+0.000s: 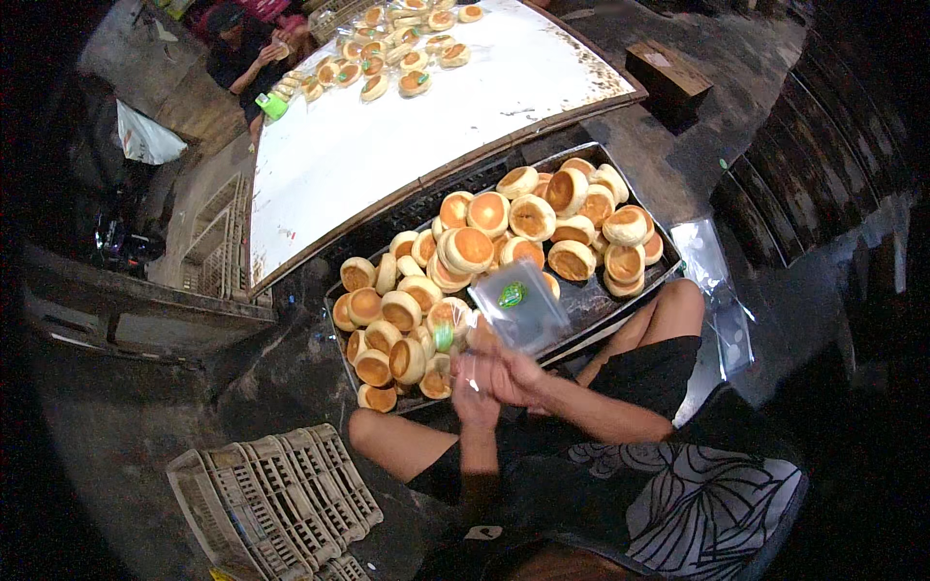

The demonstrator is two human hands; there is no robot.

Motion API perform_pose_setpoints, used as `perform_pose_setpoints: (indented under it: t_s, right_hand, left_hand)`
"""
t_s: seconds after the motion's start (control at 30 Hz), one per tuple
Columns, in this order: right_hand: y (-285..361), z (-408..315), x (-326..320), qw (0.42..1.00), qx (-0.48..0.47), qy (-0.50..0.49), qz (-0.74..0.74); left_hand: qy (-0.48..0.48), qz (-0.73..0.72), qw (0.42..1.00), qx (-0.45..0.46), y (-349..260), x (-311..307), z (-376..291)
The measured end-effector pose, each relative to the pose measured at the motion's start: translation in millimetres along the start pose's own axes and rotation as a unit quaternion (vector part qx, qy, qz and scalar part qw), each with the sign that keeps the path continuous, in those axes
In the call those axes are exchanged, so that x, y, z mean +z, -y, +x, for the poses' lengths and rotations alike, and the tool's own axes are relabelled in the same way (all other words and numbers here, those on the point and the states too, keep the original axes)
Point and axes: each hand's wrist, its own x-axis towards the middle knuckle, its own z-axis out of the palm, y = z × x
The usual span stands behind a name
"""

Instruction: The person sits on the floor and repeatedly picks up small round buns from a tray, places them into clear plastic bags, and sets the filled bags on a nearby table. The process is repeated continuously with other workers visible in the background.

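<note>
Over the near side of a dark baking tray (597,317), my left hand (476,381) and my right hand (517,374) are pressed together, both slightly blurred. Between them they grip a clear plastic bag (452,328) with a green print, which points away from me over the buns. A bun seems to be inside, but glare and blur hide its outline. A stack of flat clear bags (519,305) with a green print rests on the tray, just beyond my right hand. Round browned buns (468,249) are heaped across the tray around it.
Beyond the tray stands a white-topped table (363,160) bearing bagged buns (414,82) and a green object (272,106). Another person (243,58) sits at its far left. Plastic crates (276,501) are at my lower left, plastic packs (716,298) at right, a wooden box (665,76) farther back.
</note>
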Motion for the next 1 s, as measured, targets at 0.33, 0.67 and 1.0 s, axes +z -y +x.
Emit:
perform_pose_setpoints:
  t_s: [0.33, 0.67, 1.0]
  right_hand:
    - [191.2, -19.4, -116.2, 0.065, -0.342, -0.354, -0.868]
    - [49.4, -29.7, -6.7, 0.368, -0.513, 0.055, -0.774]
    - [7.0, -15.2, 6.6, 0.517, -0.334, -0.055, -0.786]
  left_hand:
    - [-0.270, 0.058, 0.953, 0.125, -38.4, -0.8, 8.7]
    - [-0.190, -0.037, 0.968, 0.160, 11.6, 3.0, 28.8]
    - [-0.239, 0.027, 0.970, -0.035, 12.2, 65.5, 3.4]
